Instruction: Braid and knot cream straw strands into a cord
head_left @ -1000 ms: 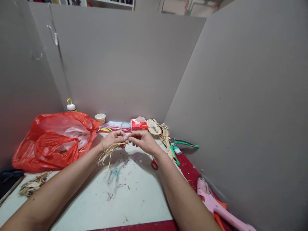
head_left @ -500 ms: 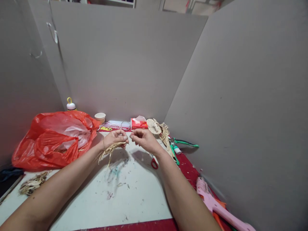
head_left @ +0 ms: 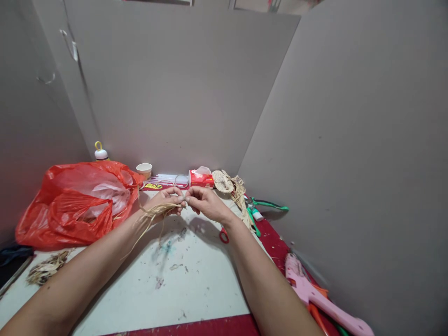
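Observation:
Pale dry straw strands [head_left: 154,213] are pinched in my left hand [head_left: 167,201], their loose ends trailing back over my left wrist and forearm. My right hand [head_left: 205,203] meets it fingertip to fingertip above the white board [head_left: 196,289]. Its thumb and index finger are pressed together at the tip of the bundle; what sits between them is too small to make out. Red-handled scissors [head_left: 224,235] lie partly hidden beneath my right wrist.
A red plastic bag [head_left: 73,205] fills the left side, with straw scraps [head_left: 47,268] before it. Along the back stand a paper cup [head_left: 144,171], a tissue pack [head_left: 201,177] and a woven straw piece [head_left: 223,181]. Green-handled pliers [head_left: 269,204] and a pink glue gun [head_left: 315,296] lie right.
My right hand has moved left, closing the small gap, so its fingertips now touch those of my left hand. The straw ends spread farther back along my left forearm.

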